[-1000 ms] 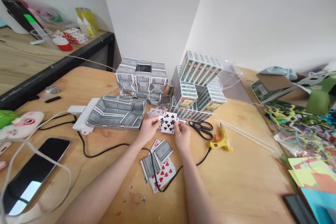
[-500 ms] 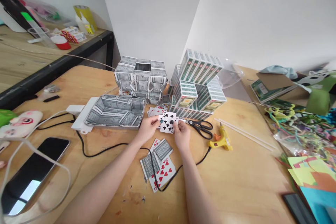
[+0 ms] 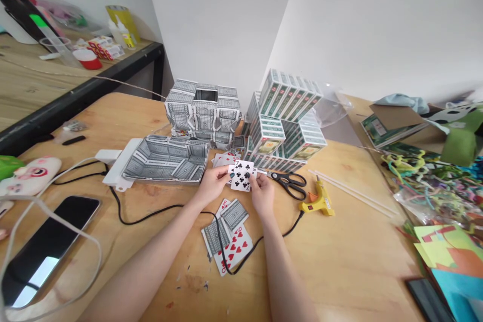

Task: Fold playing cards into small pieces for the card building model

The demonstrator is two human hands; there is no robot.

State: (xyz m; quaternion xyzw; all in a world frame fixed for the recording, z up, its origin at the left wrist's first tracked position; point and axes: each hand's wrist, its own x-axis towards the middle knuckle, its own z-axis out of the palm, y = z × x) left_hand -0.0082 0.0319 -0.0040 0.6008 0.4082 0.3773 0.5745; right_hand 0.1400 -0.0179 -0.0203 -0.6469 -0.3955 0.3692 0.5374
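Both hands grip playing cards point(image 3: 241, 175), a seven of clubs facing up over another card that peeks out at the sides. My left hand point(image 3: 213, 182) pinches the left edge, and my right hand point(image 3: 263, 192) pinches the right edge. Below them, loose cards point(image 3: 236, 247) lie on the table, some face down, some showing hearts. More cards point(image 3: 225, 159) lie just beyond my left hand. Black-handled scissors point(image 3: 289, 181) rest right of my right hand, their blades partly hidden. A yellow glue gun point(image 3: 318, 199) lies farther right, and its black cord crosses the loose cards.
A tray made of cards point(image 3: 166, 161) stands left, with a card-covered box point(image 3: 204, 110) behind it. Stacked card packs point(image 3: 283, 126) stand at the back right. Clear glue sticks point(image 3: 354, 193), a phone point(image 3: 49, 249), a white cable and coloured paper point(image 3: 449, 251) lie around.
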